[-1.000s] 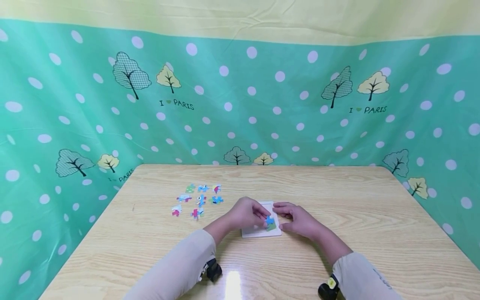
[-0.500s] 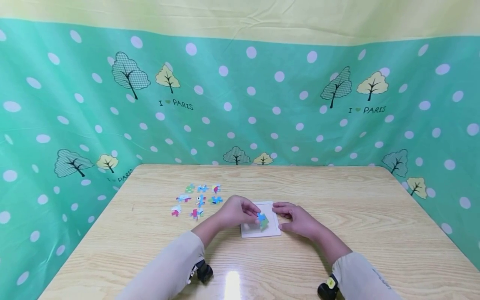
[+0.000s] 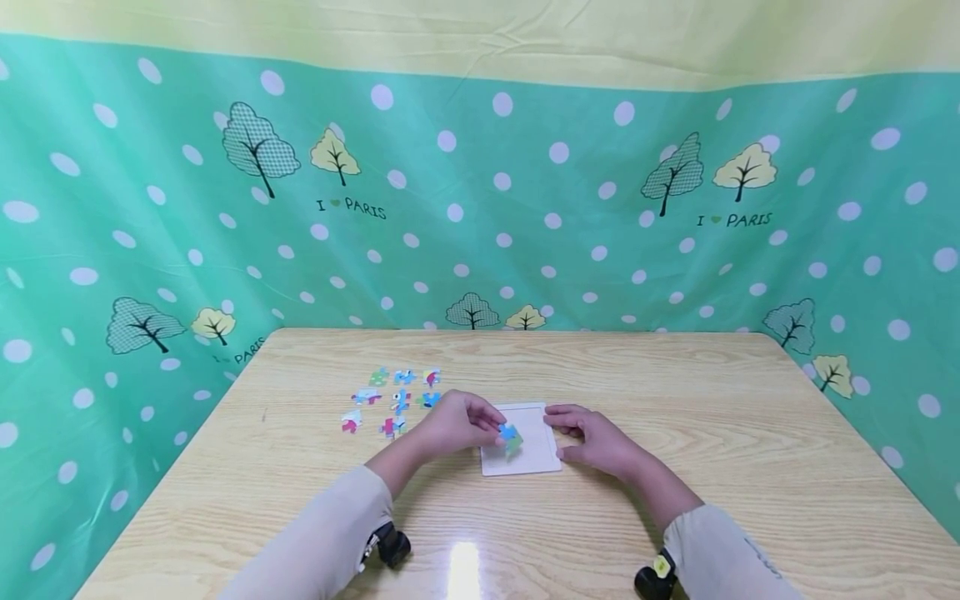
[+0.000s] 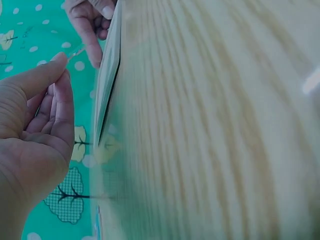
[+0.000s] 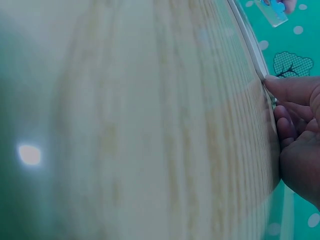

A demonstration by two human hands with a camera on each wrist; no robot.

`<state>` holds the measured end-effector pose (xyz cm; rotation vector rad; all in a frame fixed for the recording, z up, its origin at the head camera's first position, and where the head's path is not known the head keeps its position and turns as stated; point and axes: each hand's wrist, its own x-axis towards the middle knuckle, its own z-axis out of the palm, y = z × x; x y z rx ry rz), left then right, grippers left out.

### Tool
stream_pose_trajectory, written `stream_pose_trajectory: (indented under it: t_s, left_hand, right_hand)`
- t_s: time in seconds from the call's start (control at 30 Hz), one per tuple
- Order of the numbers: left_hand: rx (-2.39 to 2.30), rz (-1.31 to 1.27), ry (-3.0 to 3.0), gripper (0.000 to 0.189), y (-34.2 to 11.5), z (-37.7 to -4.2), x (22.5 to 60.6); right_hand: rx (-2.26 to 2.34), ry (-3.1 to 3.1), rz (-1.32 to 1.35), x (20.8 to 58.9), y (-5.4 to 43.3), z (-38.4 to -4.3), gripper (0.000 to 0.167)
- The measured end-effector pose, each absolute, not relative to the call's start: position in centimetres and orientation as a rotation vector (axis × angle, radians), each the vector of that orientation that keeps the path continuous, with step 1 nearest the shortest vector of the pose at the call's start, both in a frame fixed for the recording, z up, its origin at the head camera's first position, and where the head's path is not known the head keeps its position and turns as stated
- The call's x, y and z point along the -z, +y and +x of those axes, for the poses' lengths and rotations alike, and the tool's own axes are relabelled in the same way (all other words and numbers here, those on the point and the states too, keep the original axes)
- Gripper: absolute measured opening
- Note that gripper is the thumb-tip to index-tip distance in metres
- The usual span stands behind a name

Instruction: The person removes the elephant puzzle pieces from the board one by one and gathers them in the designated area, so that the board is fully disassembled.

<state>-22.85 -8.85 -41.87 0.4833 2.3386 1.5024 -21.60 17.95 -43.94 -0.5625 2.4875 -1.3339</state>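
My left hand (image 3: 457, 423) pinches a blue and green jigsaw puzzle piece (image 3: 511, 439) between thumb and fingertips. It is tilted, above the left part of a white square puzzle tray (image 3: 521, 474). Seen edge-on in the left wrist view, the piece (image 4: 76, 53) is raised off the tray (image 4: 111, 75). My right hand (image 3: 600, 442) rests at the tray's right edge, thumb low and index finger higher up, spread apart. The thumb tip of the right hand (image 5: 300, 110) meets the tray edge (image 5: 252, 42) in the right wrist view. Bare white tray floor shows.
Several loose puzzle pieces (image 3: 401, 400) lie in rough rows on the wooden table (image 3: 675, 375), left of the tray. A green dotted curtain (image 3: 480, 192) hangs behind the table's far edge. Each wrist carries a small black camera (image 3: 393, 546).
My left hand has drawn the puzzle piece leftward from the tray's right side, and the piece has turned and tilted. The right hand and the tray have stayed almost still.
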Motion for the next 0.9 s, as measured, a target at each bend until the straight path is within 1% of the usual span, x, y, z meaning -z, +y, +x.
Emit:
stream_pose_trajectory:
  t_s: [0.9]
  left_hand:
    - [-1.587,0.370,2.406,0.029,-12.8,-22.6,41.8]
  right_hand:
    - [1.356,2.477,-0.550,44.0,18.0,-21.5,0.050]
